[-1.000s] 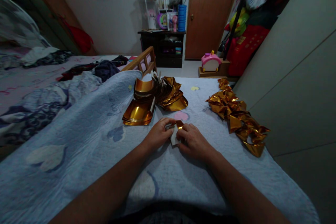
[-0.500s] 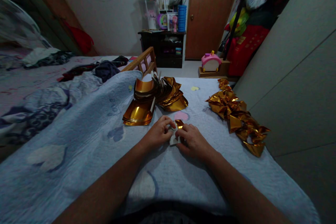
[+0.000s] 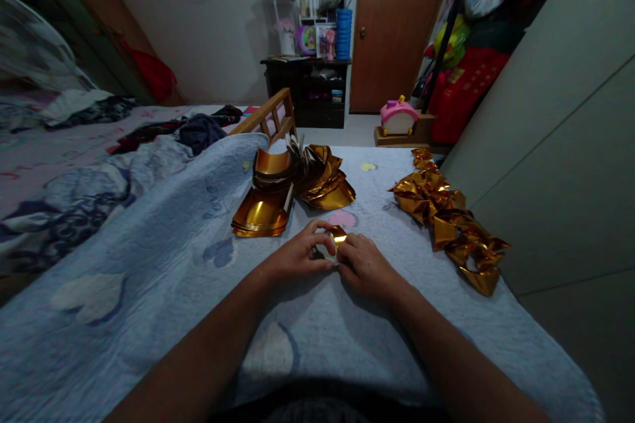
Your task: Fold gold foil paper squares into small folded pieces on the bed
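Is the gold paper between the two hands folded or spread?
Probably folded: the gold paper looks smaller than the stacked sheets, but left hand and right hand partly cover it.

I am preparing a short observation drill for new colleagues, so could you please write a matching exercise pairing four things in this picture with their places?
Things
1. Pink-and-white rounded toy
2. Small gold-and-white foil paper
3. Fanned stacks of shiny gold foil sheets
4. Folded, crinkled gold foil pieces

Places
A. Between the left hand and the right hand
B. Along the right side of the pale-blue heart-patterned quilt
C. On a low brown ledge beyond the quilt
D. Near the slatted brown wooden rail

Pairs: 1-C; 2-A; 3-D; 4-B
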Available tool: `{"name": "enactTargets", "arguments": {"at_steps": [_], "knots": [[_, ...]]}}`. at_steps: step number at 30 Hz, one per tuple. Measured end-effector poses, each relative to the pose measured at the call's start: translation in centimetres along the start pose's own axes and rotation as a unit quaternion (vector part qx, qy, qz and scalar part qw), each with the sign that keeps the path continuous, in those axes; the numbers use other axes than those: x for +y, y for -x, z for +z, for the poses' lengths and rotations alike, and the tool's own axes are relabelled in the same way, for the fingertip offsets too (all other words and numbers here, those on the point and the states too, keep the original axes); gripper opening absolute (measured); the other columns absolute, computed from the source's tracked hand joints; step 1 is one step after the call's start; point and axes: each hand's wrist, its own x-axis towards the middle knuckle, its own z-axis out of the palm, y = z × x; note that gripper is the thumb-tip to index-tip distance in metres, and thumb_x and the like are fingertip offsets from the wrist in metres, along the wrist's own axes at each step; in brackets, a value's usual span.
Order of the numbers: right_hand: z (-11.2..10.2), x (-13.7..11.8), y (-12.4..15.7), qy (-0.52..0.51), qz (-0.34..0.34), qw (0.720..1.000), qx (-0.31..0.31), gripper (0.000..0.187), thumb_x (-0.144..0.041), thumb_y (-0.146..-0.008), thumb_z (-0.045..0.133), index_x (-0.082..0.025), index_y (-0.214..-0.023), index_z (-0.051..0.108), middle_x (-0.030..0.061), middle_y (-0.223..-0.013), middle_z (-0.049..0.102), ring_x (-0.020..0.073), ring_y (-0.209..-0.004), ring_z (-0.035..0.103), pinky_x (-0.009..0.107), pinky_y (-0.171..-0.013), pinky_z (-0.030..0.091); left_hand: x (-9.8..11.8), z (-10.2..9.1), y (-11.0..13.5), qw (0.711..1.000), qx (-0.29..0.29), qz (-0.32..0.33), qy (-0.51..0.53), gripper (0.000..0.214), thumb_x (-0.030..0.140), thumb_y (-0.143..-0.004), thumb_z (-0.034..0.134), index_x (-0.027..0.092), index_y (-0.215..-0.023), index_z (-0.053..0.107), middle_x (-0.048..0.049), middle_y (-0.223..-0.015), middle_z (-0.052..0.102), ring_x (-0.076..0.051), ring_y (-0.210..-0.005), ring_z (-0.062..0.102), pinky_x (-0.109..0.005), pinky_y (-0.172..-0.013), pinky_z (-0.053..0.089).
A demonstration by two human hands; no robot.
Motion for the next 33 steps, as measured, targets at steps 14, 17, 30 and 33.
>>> {"name": "enactTargets", "arguments": {"at_steps": [14,17,30,33], "knots": [[-0.2,-0.3,0.0,0.005,0.010,1.000,-0.010,0.004,-0.020,-0.085,0.067,-0.017,-0.088,0.065,0.0064,-0.095,0.061,0.0207,-0.089,0.052,0.034,-0.078,0.035,-0.7,-0.2,-0.3,0.999,0.017,0.025,-0.014,0.005,0.019,-0.083,0.072,0.021,-0.080,0.076,-0.0087,-0.131,0.058,-0.025,-0.127,0.056,-0.044,-0.113,0.042],[0.1,0.0,0.0,0.005,0.001,1.000,-0.004,0.011,-0.018,-0.091,0.063,-0.020,-0.099,0.069,0.0069,-0.103,0.063,0.0203,-0.092,0.052,0.034,-0.080,0.034,-0.8,-0.1,-0.4,0.999,0.042,0.015,-0.014,0.006,0.022,-0.083,0.072,0.021,-0.079,0.076,-0.0085,-0.128,0.060,-0.024,-0.123,0.059,-0.043,-0.111,0.043],[0.8,0.3,-0.4,0.010,0.032,0.999,0.015,0.006,-0.013,-0.090,0.056,-0.018,-0.093,0.059,0.0055,-0.091,0.062,0.0203,-0.082,0.049,0.033,-0.074,0.032,-0.8,0.0,-0.5,0.996,0.062,-0.015,-0.062,0.007,0.017,-0.080,0.069,0.018,-0.074,0.073,-0.0078,-0.126,0.060,-0.023,-0.109,0.063,-0.039,-0.102,0.048],[0.7,0.3,-0.3,0.005,0.025,1.000,0.009,0.006,-0.014,-0.090,0.056,-0.018,-0.091,0.060,0.0062,-0.094,0.062,0.0207,-0.086,0.051,0.034,-0.077,0.033,-0.8,0.0,-0.6,0.997,0.062,-0.011,-0.054,0.007,0.016,-0.080,0.070,0.018,-0.074,0.072,-0.0080,-0.126,0.059,-0.024,-0.113,0.062,-0.040,-0.105,0.046]]}}
